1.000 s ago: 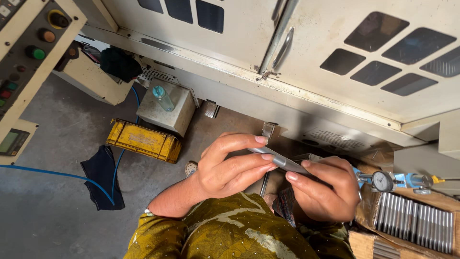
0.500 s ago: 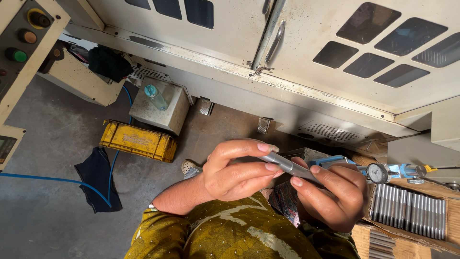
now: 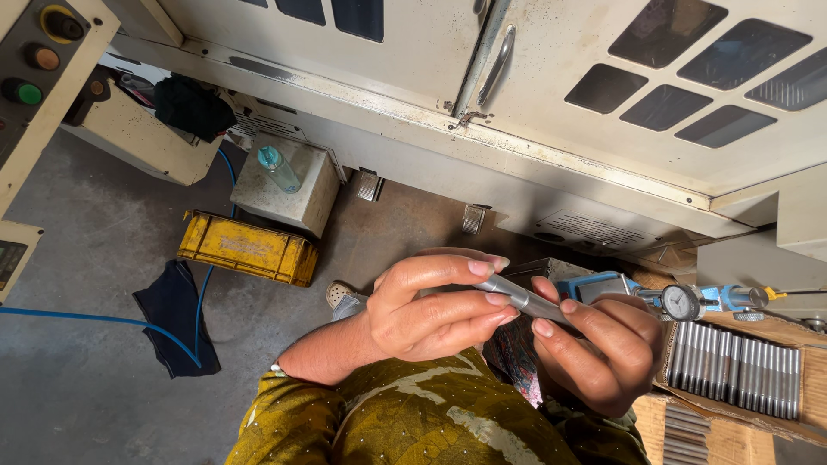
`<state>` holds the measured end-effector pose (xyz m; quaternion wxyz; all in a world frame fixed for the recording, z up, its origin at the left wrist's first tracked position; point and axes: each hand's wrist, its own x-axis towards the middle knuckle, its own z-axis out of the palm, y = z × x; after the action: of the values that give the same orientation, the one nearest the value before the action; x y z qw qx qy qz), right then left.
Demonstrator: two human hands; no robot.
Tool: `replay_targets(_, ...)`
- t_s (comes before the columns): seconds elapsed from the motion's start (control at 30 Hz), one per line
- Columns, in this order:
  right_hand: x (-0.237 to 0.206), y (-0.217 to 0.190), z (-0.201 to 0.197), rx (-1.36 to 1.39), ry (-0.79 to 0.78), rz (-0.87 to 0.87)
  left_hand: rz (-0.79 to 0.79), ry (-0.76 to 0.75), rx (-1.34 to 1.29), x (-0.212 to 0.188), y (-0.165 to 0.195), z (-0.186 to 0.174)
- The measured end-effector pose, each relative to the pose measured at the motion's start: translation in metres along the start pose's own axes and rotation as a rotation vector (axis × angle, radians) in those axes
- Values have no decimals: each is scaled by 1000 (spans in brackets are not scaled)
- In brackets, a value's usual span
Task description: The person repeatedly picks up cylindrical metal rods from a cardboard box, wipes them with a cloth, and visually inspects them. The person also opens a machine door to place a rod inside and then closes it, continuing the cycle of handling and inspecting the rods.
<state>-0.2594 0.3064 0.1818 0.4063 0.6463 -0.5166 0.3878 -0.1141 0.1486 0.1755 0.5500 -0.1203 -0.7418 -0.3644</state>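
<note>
Your fingertips [image 3: 482, 269] pinch a short grey metal rod [image 3: 525, 301] from both ends: your left hand [image 3: 431, 310] curls its thumb and first fingers round the left end, and your right hand [image 3: 594, 353] closes thumb and forefinger on the right end, so both hands are nearly shut and the rod bridges the narrow gap between them, tilted down to the right. It sits close over your lap, above the yellow-green patterned cloth [image 3: 413, 422]. As a judgement, you are at the checking step, turning one rod over in the fingers to look at it; the next move would call for a steady grip with one hand while the other lets go, keeping the rod level. Just right of your right hand stands a blue gauge with a round dial [image 3: 685, 301], near but not touching the rod. Further right lies a wooden tray [image 3: 810, 331] of like rods in a row. On the far left of the floor sit a yellow crate [image 3: 250, 250], a dark rag [image 3: 177, 314] and a blue hose [image 3: 86, 320], under the pale machine cabinet [image 3: 413, 60].
</note>
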Motion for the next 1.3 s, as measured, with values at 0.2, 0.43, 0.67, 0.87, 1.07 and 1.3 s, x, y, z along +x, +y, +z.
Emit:
replay_targets(0.2,2,0,2,-17,60,-94,-86,30,-68,-4,7,1)
replay_targets(0.43,10,-21,4,44,-15,307,-116,115,-202,-9,14,14)
replay_targets(0.67,12,-16,-18,229,-132,317,-68,140,-237,-10,7,21)
replay_targets(0.87,13,-8,-25,159,-164,112,-78,140,-265,-9,6,22)
replay_targets(1.07,5,-8,-25,69,-132,49,-66,176,-289,-6,7,24)
replay_targets(1.3,3,-4,-21,5,-135,-65,-117,209,-299,-7,8,24)
